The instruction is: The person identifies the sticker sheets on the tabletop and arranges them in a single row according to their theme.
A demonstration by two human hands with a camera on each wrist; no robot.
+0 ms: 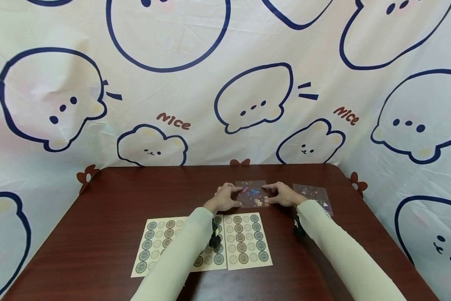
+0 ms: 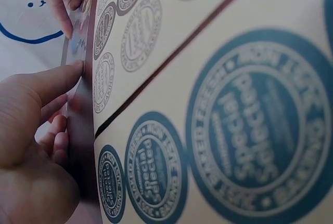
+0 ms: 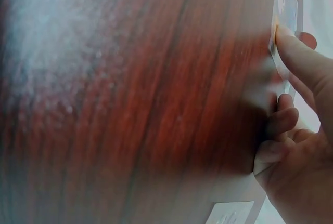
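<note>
A clear sheet of small colourful stickers point(image 1: 252, 193) lies near the back of the brown table. My left hand point(image 1: 224, 197) touches its left edge, thumb and index finger spread apart along that side. At the opposite edge my right hand point(image 1: 283, 195) presses with its thumb and index finger in the same spread way. In the left wrist view the left thumb point(image 2: 60, 82) points at the sheet, with the other fingers bent behind it. The right thumb point(image 3: 299, 57) rests on the sheet's edge in the right wrist view, the other fingers curled loosely at the table.
Cream sheets of round labels point(image 1: 247, 242) lie side by side in front, partly beneath the left sleeve point(image 1: 180, 259). A second clear sticker sheet point(image 1: 311, 194) lies beyond the right wrist, partly covered by the right sleeve point(image 1: 346, 246). Patterned cloth point(image 1: 199, 100) hangs behind the table point(image 1: 97, 234).
</note>
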